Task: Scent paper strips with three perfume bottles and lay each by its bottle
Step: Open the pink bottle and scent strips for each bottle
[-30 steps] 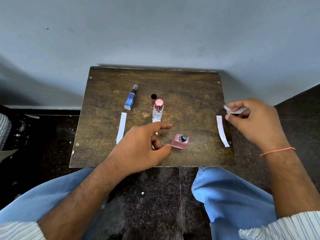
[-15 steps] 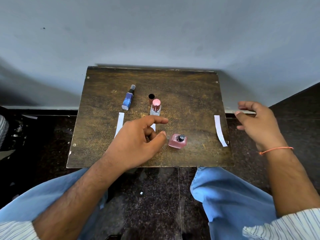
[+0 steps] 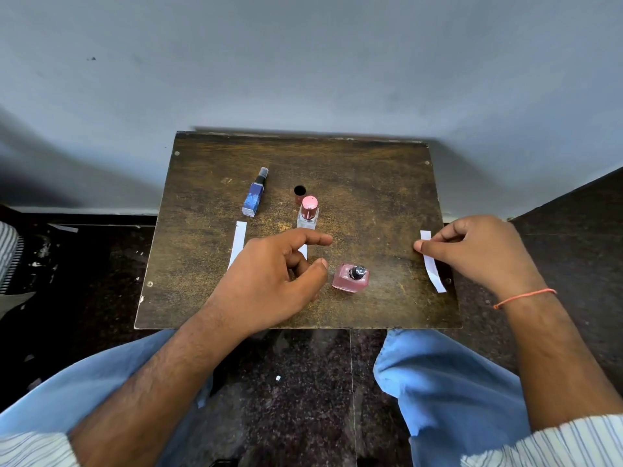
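Three bottles stand on a small brown table (image 3: 371,183): a blue one (image 3: 255,198) at the back left, a clear one with a pink cap (image 3: 308,214) in the middle, and a squat pink one (image 3: 350,278) nearer me with its spray head bare. My left hand (image 3: 269,281) hovers just left of the pink bottle, index finger and thumb spread, holding nothing. My right hand (image 3: 472,254) pinches the upper part of the right paper strip (image 3: 434,271), which lies at the table's right edge. Another strip (image 3: 238,242) lies below the blue bottle. My left hand mostly hides the middle strip (image 3: 304,251).
A dark round cap (image 3: 299,193) stands open just behind the clear bottle. The table backs onto a grey wall (image 3: 303,62). My knees in blue trousers are below the front edge, over a dark speckled floor (image 3: 303,382).
My right hand came down and left from beside the table onto the right strip. The small white thing it held a second ago is gone from view. My left hand barely moved.
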